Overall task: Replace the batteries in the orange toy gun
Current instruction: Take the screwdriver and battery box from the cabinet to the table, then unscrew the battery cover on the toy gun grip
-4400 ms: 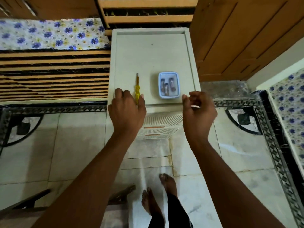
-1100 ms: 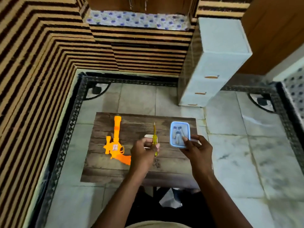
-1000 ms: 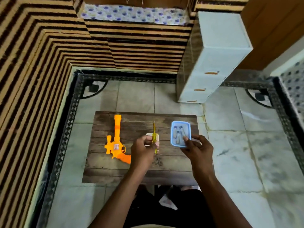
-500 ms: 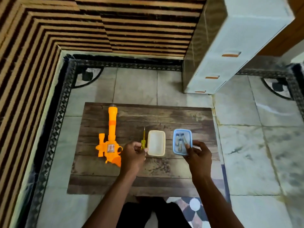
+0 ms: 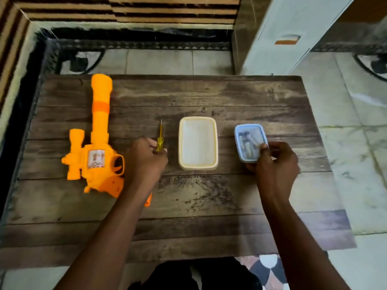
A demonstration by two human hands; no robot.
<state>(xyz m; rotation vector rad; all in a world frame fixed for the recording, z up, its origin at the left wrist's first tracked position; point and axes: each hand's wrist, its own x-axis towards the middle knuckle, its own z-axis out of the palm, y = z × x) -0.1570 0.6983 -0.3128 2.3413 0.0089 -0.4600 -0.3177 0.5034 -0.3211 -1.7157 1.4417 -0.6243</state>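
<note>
- Since half a second ago, both hands have drawn apart, the screwdriver and blue box moving outward from the cream tray.
- Wooden tabletop [image 5: 209,195] carries everything.
- Orange toy gun [image 5: 98,147] lies at the left, barrel pointing away.
- Cream tray [image 5: 198,143] sits in the middle.
- Blue box [image 5: 250,141] of batteries [image 5: 248,143] sits right of it.
- Right hand [image 5: 274,162] grips the box's near corner.
- Left hand [image 5: 144,160] is curled round the yellow screwdriver [image 5: 160,140].
</note>
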